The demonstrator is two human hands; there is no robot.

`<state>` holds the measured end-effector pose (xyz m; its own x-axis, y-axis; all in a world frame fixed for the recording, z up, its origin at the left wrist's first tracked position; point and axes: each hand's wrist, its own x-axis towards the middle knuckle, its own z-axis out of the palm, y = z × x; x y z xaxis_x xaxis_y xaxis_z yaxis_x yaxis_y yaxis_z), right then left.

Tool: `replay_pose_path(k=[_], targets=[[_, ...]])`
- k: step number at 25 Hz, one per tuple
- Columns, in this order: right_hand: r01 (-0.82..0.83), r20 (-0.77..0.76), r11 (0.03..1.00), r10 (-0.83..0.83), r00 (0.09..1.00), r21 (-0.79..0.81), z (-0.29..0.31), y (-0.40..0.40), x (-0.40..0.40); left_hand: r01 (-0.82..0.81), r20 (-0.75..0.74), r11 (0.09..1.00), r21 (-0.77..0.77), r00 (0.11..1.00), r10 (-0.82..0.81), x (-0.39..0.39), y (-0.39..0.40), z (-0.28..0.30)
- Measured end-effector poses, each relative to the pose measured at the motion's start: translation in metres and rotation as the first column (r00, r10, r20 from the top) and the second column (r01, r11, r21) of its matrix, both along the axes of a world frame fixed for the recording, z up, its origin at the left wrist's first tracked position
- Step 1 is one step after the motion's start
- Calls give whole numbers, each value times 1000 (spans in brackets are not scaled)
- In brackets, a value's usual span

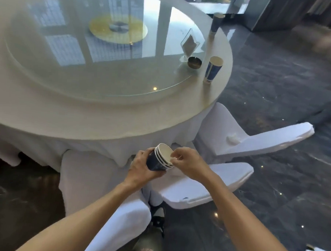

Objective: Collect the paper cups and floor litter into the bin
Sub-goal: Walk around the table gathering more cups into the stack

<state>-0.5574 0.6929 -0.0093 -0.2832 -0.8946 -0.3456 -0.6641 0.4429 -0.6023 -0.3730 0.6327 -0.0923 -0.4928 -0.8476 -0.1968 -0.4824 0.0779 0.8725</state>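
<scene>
My left hand (pixel 141 167) grips a stack of nested blue-and-white paper cups (pixel 159 160) below the table's near edge, tilted with the mouths facing right. My right hand (pixel 187 161) pinches the rim of the stack with thumb and fingers. Another blue-and-white paper cup (pixel 212 70) stands upright near the right edge of the round table (pixel 106 121). A third paper cup (pixel 216 23) stands farther back on the same edge. No bin is in view.
A glass turntable (pixel 82 75) covers the table's middle. A clear card holder (pixel 189 45) and a dark ashtray (pixel 194 62) sit beside the near cup. White-covered chairs (pixel 215 179) stand at the table's front and right. The floor is dark polished stone (pixel 280 78).
</scene>
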Motion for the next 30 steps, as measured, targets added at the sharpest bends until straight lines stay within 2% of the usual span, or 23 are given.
replay_pose_path(k=[7, 13, 18, 21, 24, 27, 29, 30], targets=[[21, -41, 966, -11, 999, 259, -99, -62, -95, -122, 159, 981, 149, 982, 97, -61, -41, -54], [-116, -39, 866, 154, 987, 486, -230, -92, -122, -227, 216, 952, 204, 959, 183, -78, -58, -139], [-360, -30, 704, 476, 879, 612, -326, -98, -129, -223, 239, 935, 277, 958, 158, -101, -56, -196], [-433, 4, 584, 593, 805, 686, -369, -92, -132, -239, 247, 919, 313, 955, 164, -109, -44, -220], [-497, 41, 515, 665, 745, 698, -396, -84, -134, -266, 254, 902, 341, 949, 184, -114, -30, -233], [-552, 67, 512, 690, 721, 658, -395, -83, -141, -289, 273, 881, 374, 942, 193, -115, -18, -230], [-524, 79, 573, 624, 777, 630, -375, -89, -154, -296, 294, 880, 371, 937, 191, -120, -15, -213], [-485, 76, 635, 559, 825, 601, -361, -94, -162, -296, 312, 884, 361, 932, 185, -124, -15, -201]])
